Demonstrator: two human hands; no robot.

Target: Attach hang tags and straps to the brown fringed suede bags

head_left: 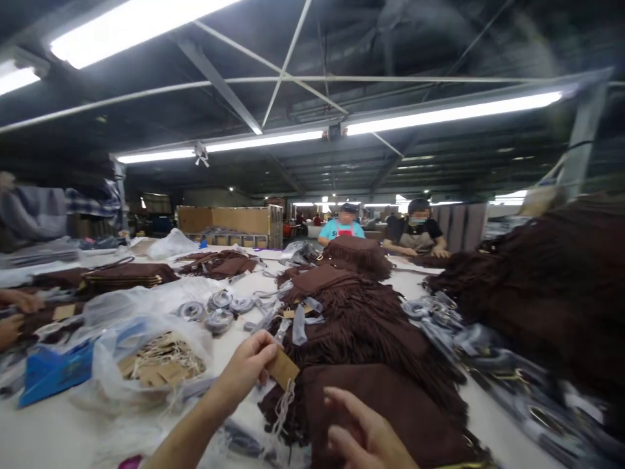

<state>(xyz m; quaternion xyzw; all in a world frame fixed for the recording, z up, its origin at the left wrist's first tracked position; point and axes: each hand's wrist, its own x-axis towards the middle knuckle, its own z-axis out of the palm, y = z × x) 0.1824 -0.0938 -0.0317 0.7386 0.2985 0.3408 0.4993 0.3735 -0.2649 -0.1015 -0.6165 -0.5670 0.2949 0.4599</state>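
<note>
- Head view shows the person's left hand (247,366) closed in a pinch, thumb and fingers gripping one end of a tan card tag (284,370).
- From the tag's other end hang white strings (284,407), beside the edge of a brown fabric piece (410,407).
- Over that fabric, the right hand (368,433) is partly open, fingers spread and curved, with nothing in its grasp; whether it touches the fabric cannot be told.
- Behind both hands, brown fringed pieces (354,306) lie heaped along the white tabletop (43,433).
- Left of the hands, a clear plastic bag (108,371) holds more tan tags (163,368), next to a blue plastic packet (58,374).
- Coiled grey straps (219,319) lie beyond the bag.
- Another person's hands (19,303) show at the left edge; two co-workers (424,236) are at the far side.
</note>
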